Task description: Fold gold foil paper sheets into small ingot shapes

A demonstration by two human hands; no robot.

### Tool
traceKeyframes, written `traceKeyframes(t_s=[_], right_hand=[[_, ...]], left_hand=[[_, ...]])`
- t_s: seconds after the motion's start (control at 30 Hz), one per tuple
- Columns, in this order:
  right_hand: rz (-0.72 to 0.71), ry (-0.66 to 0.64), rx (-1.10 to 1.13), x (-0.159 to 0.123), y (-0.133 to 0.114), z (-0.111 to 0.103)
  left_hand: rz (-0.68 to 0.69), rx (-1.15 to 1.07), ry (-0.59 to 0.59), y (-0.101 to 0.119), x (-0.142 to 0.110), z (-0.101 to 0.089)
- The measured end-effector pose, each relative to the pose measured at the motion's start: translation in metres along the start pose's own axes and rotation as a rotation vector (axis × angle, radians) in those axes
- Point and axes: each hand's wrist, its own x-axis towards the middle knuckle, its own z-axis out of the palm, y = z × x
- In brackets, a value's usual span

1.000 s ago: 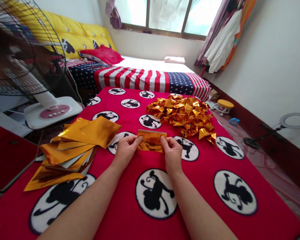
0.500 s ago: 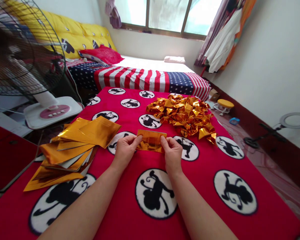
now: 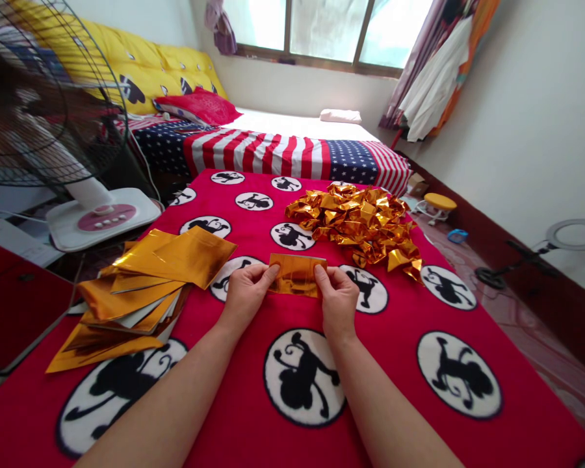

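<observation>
A: How do the fingers stand?

B: Pinched closed on both sides. The left hand (image 3: 245, 290) has the left end of a small gold paper (image 3: 296, 278) between thumb and curled fingers; the right hand (image 3: 338, 297) grips the right end the same way. Both thumbs lie on top.

A: And where is the paper?

B: Between the two hands, at the middle of the counter (image 3: 385, 403). Whether it touches the surface or sits just above, I can't tell. It's shiny, wider than tall, with a few creases.

A: What lies around it?

B: On the left, a loose, fanned stack of flat gold sheets (image 3: 149, 286), some showing pale undersides. Beyond the right hand, a heap of crumpled-looking gold pieces (image 3: 358, 221). The counter's red cover has black monkeys in white circles.

A: Can you read any writing?

B: The fan (image 3: 104, 221) has buttons on a pink panel; any lettering there is too small. A yellow cushion (image 3: 168, 68) bears a dark heart with pale marks I can't make out.

A: Farther out?

B: A bed (image 3: 283, 123) with a stars-and-stripes cover (image 3: 273, 155), below a window (image 3: 326, 29).
</observation>
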Motion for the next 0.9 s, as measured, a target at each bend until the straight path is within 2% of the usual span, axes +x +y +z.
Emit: traceKeyframes(t_s=[0.37,0.9], right_hand=[[-0.083,0.040,-0.051,-0.0011,-0.0027,-0.0004],[-0.074,0.070,-0.080,-0.0011,-0.0039,-0.0004]], left_hand=[[0.011,-0.014,-0.006,0.0033,-0.0007,0.0003],[0.007,-0.011,-0.012,0.0077,-0.0012,0.0010]])
